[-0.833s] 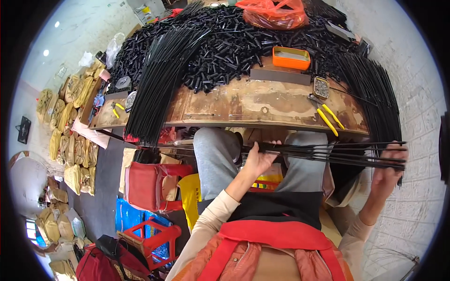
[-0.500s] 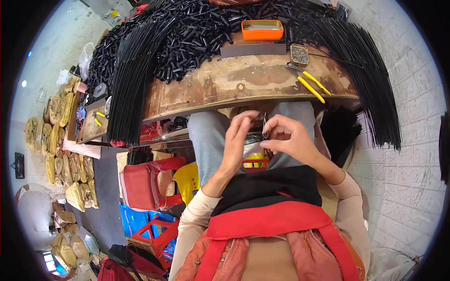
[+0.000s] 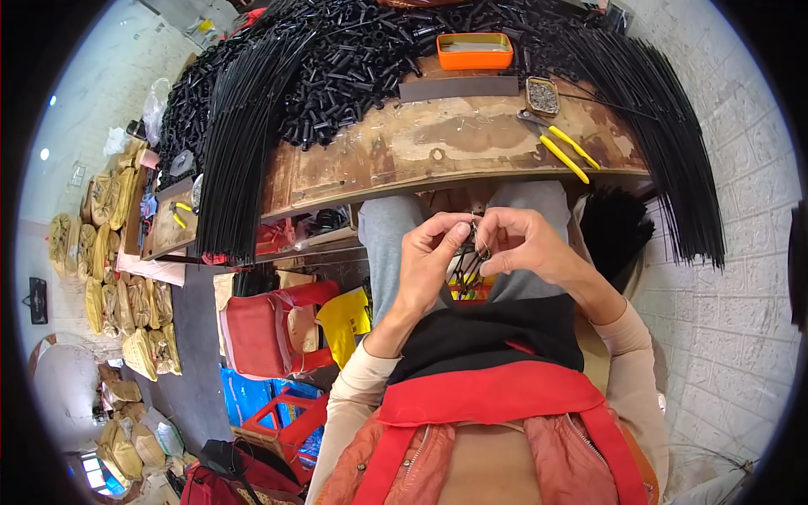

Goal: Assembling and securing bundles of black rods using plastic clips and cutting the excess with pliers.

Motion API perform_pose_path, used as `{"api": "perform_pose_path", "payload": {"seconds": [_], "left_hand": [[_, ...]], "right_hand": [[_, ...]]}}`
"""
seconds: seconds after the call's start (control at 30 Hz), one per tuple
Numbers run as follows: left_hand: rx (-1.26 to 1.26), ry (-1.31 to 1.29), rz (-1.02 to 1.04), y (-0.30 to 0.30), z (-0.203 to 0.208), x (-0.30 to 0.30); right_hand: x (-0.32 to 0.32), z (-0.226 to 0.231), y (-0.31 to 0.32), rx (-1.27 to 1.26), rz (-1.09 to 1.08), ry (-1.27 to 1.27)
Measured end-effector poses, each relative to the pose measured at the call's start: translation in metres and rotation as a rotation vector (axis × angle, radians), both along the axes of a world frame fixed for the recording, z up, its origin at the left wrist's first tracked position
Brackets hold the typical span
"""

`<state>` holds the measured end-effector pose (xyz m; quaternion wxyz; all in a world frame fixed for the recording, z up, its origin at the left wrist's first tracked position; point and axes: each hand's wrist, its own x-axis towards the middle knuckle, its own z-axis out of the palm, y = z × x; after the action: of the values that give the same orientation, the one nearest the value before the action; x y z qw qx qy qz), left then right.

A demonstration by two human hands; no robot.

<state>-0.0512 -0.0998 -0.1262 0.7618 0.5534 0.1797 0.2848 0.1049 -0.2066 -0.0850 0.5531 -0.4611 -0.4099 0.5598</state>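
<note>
Wire bundle sits pinched between my left hand and my right hand, both equally close; its long axis runs down from my fingertips toward my lap.

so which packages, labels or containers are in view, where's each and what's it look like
orange tray: far side of the bench, shallow orange rectangle.
small tin: right of it, square, holding small grey bits.
tan sacks: stacked along the far left, bulging yellowish bags.
clear plastic bag: upper left, crumpled.
No screens or signs visible.
</note>
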Motion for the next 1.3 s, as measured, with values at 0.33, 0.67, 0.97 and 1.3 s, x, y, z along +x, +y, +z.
{"api": "perform_pose_path", "payload": {"seconds": [0.33, 0.67, 0.97, 1.3], "left_hand": [[0.067, -0.068, 0.231, -0.03, 0.003, -0.001], [0.194, -0.125, 0.123, -0.016, 0.009, -0.006], [0.08, -0.035, 0.037, -0.013, 0.024, -0.007], [-0.187, -0.165, -0.427, 0.026, 0.037, -0.005]], "right_hand": [[-0.018, 0.0, -0.008, 0.025, -0.005, -0.075], [-0.01, 0.002, 0.001, 0.077, -0.191, -0.043], [-0.027, -0.01, 0.0, 0.312, -0.463, -0.094], [0.003, 0.003, 0.011, 0.255, -0.029, 0.155]]}}
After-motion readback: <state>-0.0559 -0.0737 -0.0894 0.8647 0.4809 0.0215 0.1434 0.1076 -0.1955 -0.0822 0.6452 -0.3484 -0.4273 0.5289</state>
